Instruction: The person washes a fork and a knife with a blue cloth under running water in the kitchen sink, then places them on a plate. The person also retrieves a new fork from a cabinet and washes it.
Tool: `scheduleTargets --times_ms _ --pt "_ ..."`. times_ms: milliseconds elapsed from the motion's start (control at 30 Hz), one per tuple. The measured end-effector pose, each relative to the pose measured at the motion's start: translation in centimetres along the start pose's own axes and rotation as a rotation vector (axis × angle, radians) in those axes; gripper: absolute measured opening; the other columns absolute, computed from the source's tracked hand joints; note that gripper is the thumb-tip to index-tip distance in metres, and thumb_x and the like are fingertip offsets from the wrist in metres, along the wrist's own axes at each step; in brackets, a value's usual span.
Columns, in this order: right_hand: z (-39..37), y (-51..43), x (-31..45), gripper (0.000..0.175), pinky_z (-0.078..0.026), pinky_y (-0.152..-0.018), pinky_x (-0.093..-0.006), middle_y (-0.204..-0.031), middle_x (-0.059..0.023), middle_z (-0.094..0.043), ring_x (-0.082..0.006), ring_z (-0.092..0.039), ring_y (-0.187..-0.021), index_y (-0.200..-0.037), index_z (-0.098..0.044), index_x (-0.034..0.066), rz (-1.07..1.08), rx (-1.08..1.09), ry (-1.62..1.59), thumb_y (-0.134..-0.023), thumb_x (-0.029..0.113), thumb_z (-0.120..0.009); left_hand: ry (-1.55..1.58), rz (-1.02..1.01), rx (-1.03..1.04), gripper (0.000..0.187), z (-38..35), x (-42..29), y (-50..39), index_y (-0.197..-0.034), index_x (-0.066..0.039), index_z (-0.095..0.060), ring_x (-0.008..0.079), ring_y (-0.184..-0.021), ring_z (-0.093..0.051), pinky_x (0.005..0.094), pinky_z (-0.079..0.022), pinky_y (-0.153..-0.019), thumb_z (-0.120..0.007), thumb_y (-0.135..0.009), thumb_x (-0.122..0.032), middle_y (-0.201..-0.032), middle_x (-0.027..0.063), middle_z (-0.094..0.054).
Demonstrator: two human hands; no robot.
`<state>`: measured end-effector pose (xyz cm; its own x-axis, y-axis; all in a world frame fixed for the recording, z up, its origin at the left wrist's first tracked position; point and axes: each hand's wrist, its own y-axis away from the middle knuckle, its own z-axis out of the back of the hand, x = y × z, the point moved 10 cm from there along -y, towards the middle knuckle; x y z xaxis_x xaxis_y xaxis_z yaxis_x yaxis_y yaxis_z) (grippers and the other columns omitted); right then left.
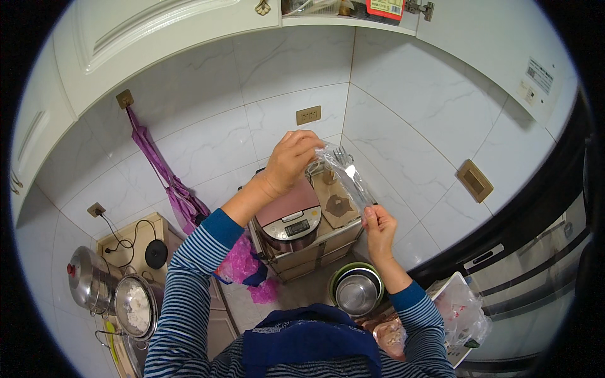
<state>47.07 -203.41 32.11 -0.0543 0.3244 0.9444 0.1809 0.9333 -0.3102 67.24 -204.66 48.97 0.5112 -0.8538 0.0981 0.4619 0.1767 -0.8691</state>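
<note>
My left hand (295, 158) pinches the upper end of a clear plastic bag (358, 185), near the middle of the view. My right hand (379, 226) grips the lower end of the same bag. Inside the bag lies a metal fork (350, 170), tines up towards my left hand; its handle runs down towards my right hand. Behind and below my left forearm stands a pink-lidded rice cooker (294, 210) on a small cabinet. A brown-stained board or sheet (338, 205) lies beside the cooker, under the bag.
An open wall cupboard (350, 22) hangs above. A purple apron or cloth (163, 165) hangs at left. Steel pots (90, 276) and a bowl of white food (134, 309) stand lower left. Nested basins (357, 295) are on the floor; a box with plastic bags (458, 312) is at lower right.
</note>
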Motion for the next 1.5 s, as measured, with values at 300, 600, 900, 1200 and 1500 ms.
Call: scheduleTargets --times_ms 300,600,900,1200,1500 --pt "0.0 -0.1 2.2 0.024 -0.037 -0.052 -0.0228 -0.060 0.0006 -0.050 -0.0066 -0.046 -0.057 -0.074 -0.056 0.0002 0.130 -0.049 0.234 -0.091 0.017 -0.054 0.031 0.046 0.051 0.024 -0.6 1.2 0.8 -0.081 -0.004 -0.055 0.0255 -0.079 -0.057 0.0334 -0.041 -0.071 -0.060 -0.062 0.011 -0.080 0.0072 -0.057" --pt "-0.7 -0.3 -0.3 0.021 -0.036 -0.052 -0.0223 -0.061 0.0016 -0.052 -0.0056 -0.045 -0.056 -0.077 -0.058 0.0017 -0.020 0.045 0.112 -0.091 0.016 -0.054 0.143 0.055 0.090 0.022 -0.5 1.4 0.1 -0.088 -0.005 -0.059 0.0235 -0.080 -0.052 0.0341 -0.038 -0.076 -0.069 -0.069 -0.002 -0.077 0.0055 -0.052" --pt "-3.1 0.4 -1.2 0.017 -0.032 -0.043 -0.0187 -0.062 0.0021 -0.053 -0.0039 -0.044 -0.049 -0.077 -0.055 0.0054 -0.120 0.271 0.002 -0.090 0.016 -0.057 0.010 -0.098 0.174 0.027 -0.4 1.1 0.9 -0.084 -0.006 -0.059 0.0232 -0.079 -0.054 0.0380 -0.041 -0.076 -0.074 -0.061 -0.009 -0.075 0.0055 -0.053" --pt "-3.5 0.5 -3.3 0.013 -0.038 -0.047 -0.0212 -0.063 0.0000 -0.055 -0.0060 -0.050 -0.053 -0.082 -0.057 0.0021 -0.243 0.388 -0.032 -0.090 0.012 -0.055 -0.172 -0.298 0.309 0.012 -0.7 0.4 2.4 -0.072 -0.003 -0.056 0.0200 -0.070 -0.052 0.0352 -0.043 -0.074 -0.067 -0.066 -0.005 -0.065 0.0055 -0.049" --pt "-4.6 0.9 -2.9 0.018 -0.033 -0.046 -0.0203 -0.060 0.0020 -0.051 -0.0051 -0.042 -0.049 -0.078 -0.056 0.0059 -0.201 0.234 -0.157 -0.092 0.016 -0.053 -0.106 -0.009 -0.015 0.013 1.4 1.5 2.7 -0.065 -0.002 -0.055 0.0220 -0.061 -0.049 0.0367 -0.040 -0.065 -0.068 -0.060 0.000 -0.060 0.0065 -0.045"
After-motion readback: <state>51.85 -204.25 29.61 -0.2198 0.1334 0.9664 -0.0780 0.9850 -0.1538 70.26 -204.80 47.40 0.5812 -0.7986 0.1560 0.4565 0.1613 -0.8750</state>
